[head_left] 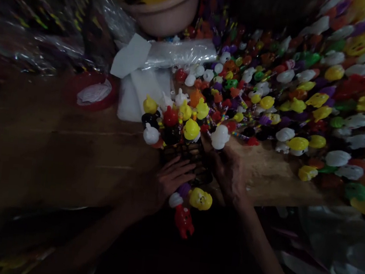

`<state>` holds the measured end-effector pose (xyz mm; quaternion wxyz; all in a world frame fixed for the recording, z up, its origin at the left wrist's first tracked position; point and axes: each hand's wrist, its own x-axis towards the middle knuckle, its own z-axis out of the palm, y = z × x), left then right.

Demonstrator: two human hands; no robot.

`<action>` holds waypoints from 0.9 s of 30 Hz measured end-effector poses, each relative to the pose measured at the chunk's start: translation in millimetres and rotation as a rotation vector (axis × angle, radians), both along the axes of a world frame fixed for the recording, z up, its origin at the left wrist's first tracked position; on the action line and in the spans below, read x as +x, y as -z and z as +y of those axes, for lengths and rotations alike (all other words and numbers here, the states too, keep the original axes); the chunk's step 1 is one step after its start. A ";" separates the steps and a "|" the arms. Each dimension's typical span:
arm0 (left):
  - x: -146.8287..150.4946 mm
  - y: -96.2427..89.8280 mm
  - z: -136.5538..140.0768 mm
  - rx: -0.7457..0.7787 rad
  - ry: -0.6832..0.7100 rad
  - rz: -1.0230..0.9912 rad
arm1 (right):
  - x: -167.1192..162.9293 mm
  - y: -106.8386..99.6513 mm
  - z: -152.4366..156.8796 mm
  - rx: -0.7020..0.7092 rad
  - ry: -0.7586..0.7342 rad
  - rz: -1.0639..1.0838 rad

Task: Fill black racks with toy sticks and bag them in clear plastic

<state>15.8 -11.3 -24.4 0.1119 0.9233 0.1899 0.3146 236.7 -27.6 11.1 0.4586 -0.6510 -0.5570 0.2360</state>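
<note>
A dark rack with a grid of openings (pixel 202 174) stands at the table's front edge. Several stick toys with plastic heads, such as a yellow one (pixel 191 129) and a red one (pixel 170 116), stand at its far side. My left hand (pixel 176 176) lies on the rack's near left part, fingers stretched out. At the right side, my right hand (pixel 229 171) has curled fingers round the lower part of a toy with a white head (pixel 220 137). Nearest my body, a yellow figure head (pixel 200 199) and a red figure (pixel 184 220) stick out below my left hand.
Many coloured toys (pixel 295 143) crowd the table's right side. Behind the rack lie clear plastic bags (pixel 182 53) and a white paper piece (pixel 131 56). A red dish (pixel 107 102) with papers sits left, and a pink basin (pixel 164 20) stands at the back.
</note>
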 end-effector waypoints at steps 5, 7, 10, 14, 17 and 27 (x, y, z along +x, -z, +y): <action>2.0 1.9 -1.6 -0.071 -0.042 -0.012 | 5.8 6.6 -5.5 0.037 0.026 0.009; 3.8 4.9 -1.6 -0.044 -0.070 -0.025 | 7.6 8.1 -7.1 0.028 0.087 -0.050; 2.0 1.4 -1.0 -0.025 -0.041 0.040 | 7.4 8.9 -7.6 -0.017 0.162 -0.131; -2.2 -2.4 1.9 0.021 -0.039 0.063 | 3.1 4.1 -5.4 -0.152 0.178 -0.183; -1.8 4.2 2.9 0.055 -0.040 0.046 | 2.8 -5.2 -5.1 -0.153 0.095 -0.193; 4.9 19.7 0.5 0.022 -0.083 0.006 | 19.6 -15.9 -10.3 -0.105 -0.024 -0.188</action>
